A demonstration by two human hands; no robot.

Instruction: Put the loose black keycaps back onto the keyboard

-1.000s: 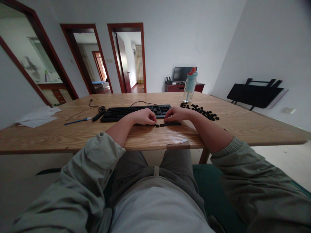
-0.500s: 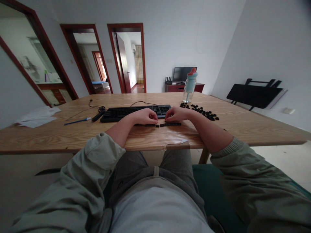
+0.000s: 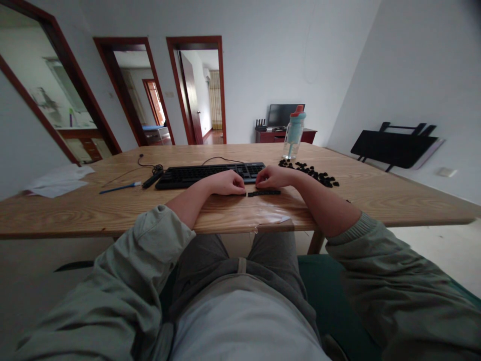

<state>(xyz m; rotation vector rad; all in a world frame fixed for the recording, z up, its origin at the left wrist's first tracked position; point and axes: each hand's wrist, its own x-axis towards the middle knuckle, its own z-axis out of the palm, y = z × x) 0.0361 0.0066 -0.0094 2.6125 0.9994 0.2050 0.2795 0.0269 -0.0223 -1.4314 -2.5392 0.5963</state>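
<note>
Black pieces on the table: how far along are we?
Partway, by the look of it. Done: a short row lies in front of the keyboard. In hand: the left hand is at the row's visible left end, the right hand just behind the row; any grip is hidden. Left, likely: the loose pile to the right. Can't tell if the keyboard has gaps.

3 red-brown door frames (image 3: 223, 90) are lining the pale walls (image 3: 263, 60); a flat-screen monitor (image 3: 281, 115) is standing on a dark red cabinet (image 3: 305, 135), and a folded black table (image 3: 394, 148) is leaning at the right.
</note>
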